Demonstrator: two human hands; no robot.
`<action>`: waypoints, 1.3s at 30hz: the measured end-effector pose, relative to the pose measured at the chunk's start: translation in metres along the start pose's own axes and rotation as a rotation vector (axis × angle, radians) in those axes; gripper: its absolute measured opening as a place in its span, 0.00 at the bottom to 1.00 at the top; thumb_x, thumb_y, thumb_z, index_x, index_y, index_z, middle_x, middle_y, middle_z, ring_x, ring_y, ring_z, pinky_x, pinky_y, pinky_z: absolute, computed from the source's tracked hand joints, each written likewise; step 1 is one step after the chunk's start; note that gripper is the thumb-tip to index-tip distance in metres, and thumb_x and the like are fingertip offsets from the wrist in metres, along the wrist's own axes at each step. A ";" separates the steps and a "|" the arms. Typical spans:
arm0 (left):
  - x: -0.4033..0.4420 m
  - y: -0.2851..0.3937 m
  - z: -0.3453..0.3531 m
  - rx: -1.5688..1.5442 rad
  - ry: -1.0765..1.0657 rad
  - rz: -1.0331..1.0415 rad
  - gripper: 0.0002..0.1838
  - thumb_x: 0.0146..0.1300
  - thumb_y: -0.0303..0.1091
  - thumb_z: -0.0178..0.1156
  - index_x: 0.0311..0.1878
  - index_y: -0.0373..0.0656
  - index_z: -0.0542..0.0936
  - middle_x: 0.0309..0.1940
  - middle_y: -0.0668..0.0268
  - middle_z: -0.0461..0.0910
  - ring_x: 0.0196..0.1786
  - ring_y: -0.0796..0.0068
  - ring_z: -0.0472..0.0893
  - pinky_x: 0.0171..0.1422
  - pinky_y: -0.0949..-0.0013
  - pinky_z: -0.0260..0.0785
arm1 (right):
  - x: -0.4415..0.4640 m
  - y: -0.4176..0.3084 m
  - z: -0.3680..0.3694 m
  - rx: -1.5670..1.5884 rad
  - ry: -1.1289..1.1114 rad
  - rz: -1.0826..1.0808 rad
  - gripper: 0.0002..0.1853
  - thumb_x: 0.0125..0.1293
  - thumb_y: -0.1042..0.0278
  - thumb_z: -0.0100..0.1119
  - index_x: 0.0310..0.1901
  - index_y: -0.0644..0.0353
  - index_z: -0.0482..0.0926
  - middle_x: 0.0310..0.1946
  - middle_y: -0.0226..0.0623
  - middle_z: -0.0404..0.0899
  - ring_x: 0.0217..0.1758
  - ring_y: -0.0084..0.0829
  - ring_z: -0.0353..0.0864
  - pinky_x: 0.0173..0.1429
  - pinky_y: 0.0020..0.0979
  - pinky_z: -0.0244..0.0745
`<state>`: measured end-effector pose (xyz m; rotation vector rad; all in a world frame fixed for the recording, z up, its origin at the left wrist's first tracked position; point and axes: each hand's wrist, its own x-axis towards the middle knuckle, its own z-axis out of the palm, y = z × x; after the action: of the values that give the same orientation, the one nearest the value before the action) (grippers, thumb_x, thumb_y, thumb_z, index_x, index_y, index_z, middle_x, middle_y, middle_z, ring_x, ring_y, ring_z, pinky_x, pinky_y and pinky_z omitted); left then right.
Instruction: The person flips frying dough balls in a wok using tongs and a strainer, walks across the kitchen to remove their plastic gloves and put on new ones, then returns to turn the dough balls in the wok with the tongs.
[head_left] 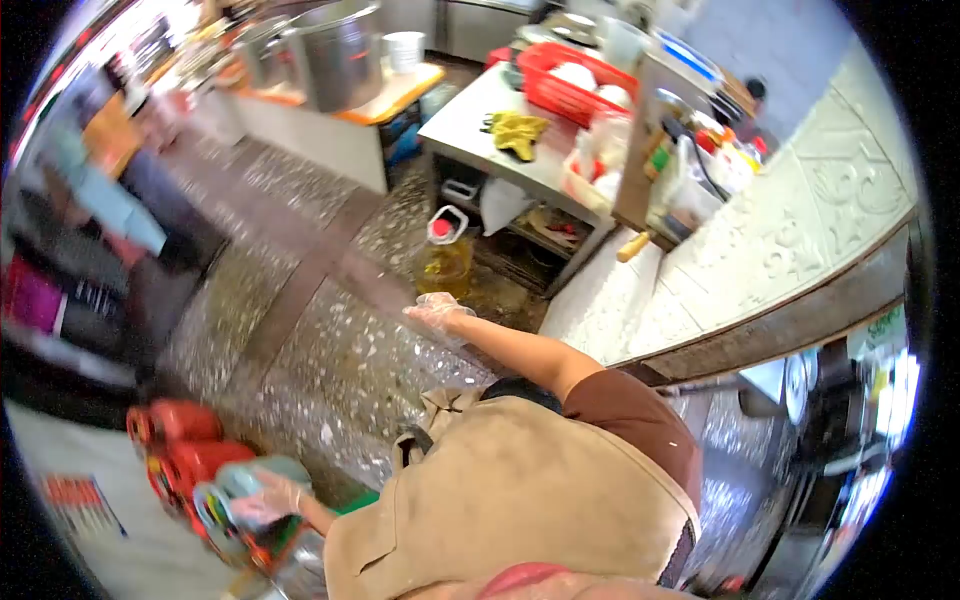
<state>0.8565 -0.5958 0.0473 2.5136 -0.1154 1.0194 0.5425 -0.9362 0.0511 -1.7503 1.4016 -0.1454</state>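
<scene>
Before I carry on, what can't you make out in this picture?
All in the head view:
Left hand: motion blur hides whether it touches the blue-grey cylinder.
Right hand: too small and soft to tell whether its fingers hold anything.
Wall sign: lettering too blurred to read.
Tall metal pot: its wall hides any contents.

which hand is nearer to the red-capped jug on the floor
Right. The right hand is just below the red-capped jug in the picture, while the left hand is much farther off, at lower left beside the red cylinders.
</scene>
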 end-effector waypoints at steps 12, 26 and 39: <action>-0.118 0.447 0.037 -1.003 -0.873 0.794 0.45 0.59 0.46 0.61 0.71 0.33 0.50 0.71 0.43 0.47 0.73 0.45 0.49 0.74 0.48 0.43 | 0.007 0.084 -0.097 0.770 0.548 0.216 0.20 0.58 0.56 0.64 0.45 0.64 0.81 0.34 0.33 0.82 0.35 0.26 0.77 0.42 0.29 0.72; -0.068 0.656 0.250 -0.857 -0.928 1.028 0.46 0.56 0.51 0.62 0.71 0.37 0.52 0.71 0.48 0.50 0.73 0.50 0.50 0.74 0.48 0.43 | 0.130 0.024 -0.153 0.944 0.795 0.462 0.15 0.61 0.61 0.62 0.46 0.61 0.80 0.32 0.26 0.79 0.33 0.16 0.73 0.37 0.22 0.71; -0.178 0.788 0.131 -1.661 -1.533 1.186 0.34 0.58 0.29 0.63 0.66 0.35 0.61 0.59 0.49 0.67 0.59 0.56 0.71 0.64 0.58 0.63 | 0.124 0.054 -0.130 1.067 0.993 0.680 0.19 0.60 0.60 0.65 0.49 0.62 0.78 0.34 0.27 0.79 0.33 0.18 0.76 0.39 0.23 0.74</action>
<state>0.6300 -1.3788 0.1198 0.8035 -1.9012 -0.8587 0.4737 -1.1103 0.0450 -0.2112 1.9410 -1.2369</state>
